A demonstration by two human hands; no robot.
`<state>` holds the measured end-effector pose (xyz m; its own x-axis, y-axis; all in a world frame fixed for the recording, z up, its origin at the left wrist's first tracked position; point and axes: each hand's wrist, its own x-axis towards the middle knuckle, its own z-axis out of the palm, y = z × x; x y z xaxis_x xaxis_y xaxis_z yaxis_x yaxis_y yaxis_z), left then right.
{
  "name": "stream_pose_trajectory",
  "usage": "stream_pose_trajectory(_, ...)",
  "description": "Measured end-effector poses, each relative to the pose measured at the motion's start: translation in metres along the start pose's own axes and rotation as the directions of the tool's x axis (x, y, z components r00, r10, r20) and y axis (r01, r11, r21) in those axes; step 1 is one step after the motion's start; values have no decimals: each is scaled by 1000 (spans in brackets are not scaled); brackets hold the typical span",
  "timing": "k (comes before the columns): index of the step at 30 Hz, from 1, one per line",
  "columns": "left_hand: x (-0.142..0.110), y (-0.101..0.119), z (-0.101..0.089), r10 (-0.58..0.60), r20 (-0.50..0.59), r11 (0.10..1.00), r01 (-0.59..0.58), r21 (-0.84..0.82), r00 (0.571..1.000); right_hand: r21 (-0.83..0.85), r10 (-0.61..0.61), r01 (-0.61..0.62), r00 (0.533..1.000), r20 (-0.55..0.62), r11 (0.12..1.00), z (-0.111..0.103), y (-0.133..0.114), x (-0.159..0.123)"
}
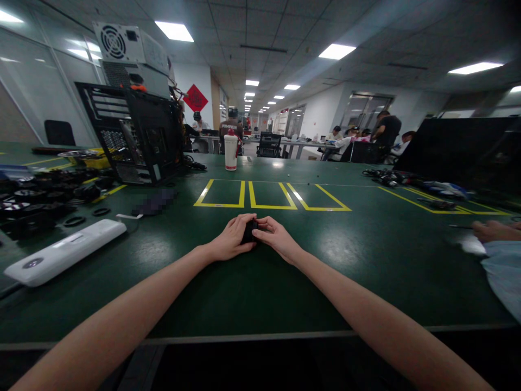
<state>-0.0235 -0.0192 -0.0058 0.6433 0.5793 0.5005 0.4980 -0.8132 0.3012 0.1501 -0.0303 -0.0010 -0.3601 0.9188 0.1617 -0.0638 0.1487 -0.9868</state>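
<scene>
Between my two hands is a small black object [249, 232], low over the green table [252, 293]; its kind is hidden by the fingers. My left hand [233, 238] wraps its left side, thumb below and fingers over the top. From the other side my right hand [277, 238] pinches it with thumb and fingertips. Just beyond the hands, three yellow tape outlines [272, 207] mark the tabletop. I cannot tell whether the object touches the table.
A white power strip [69, 251] lies at left, near black rings and coiled parts. Behind it stands a black computer case [152, 138] with power supplies [130, 46] on top. A white cup [230, 152] stands mid-table. At right, a co-worker's hand [499, 231] rests near cables.
</scene>
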Motion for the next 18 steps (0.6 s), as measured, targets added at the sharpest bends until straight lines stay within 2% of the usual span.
stream_pose_trajectory(8,0,0,-1,12,-10,1000,-12,-1,1000,52,30,-29,999,-20,998,2,-2,1)
stream_pose_trajectory(13,0,1,-1,2,-2,1000,-2,-3,1000,-26,-42,41,999,-30,999,3,-4,-1)
stream_pose_trajectory(18,0,2,-1,-1,1,1000,1,-6,1000,-37,-94,93,996,-5,995,3,-5,-3)
